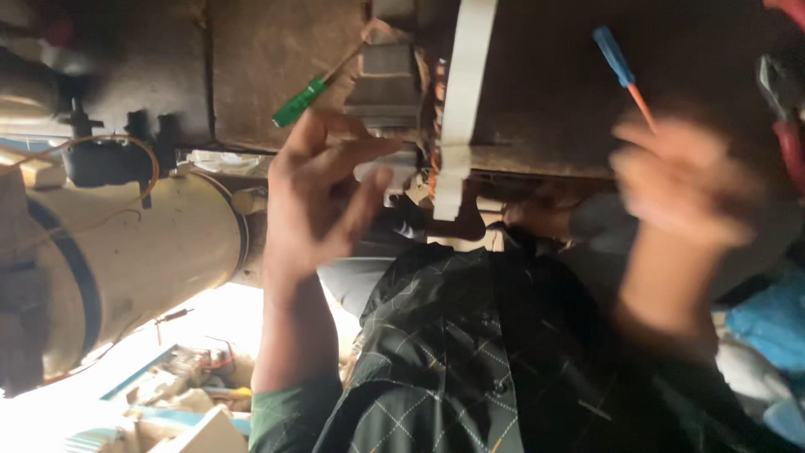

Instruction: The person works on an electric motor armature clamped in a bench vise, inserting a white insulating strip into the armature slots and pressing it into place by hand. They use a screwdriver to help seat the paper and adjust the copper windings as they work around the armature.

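Observation:
My left hand is raised with its fingers apart and holds nothing. Its fingertips are close to a small pale part at the edge of a dark worktop. A green-handled screwdriver lies on that worktop, just past my index finger. My right hand is blurred by motion; it grips the orange shank of a blue-handled screwdriver, which sticks out past the fingers. Between the hands are a grey metal block, a white curved band and copper-coloured windings.
A large cream cylinder with a black fitting and thin wire fills the left. Red-handled pliers lie at the right edge, with blue cloth below them. Dark checked fabric covers the lower middle. Small clutter sits lower left.

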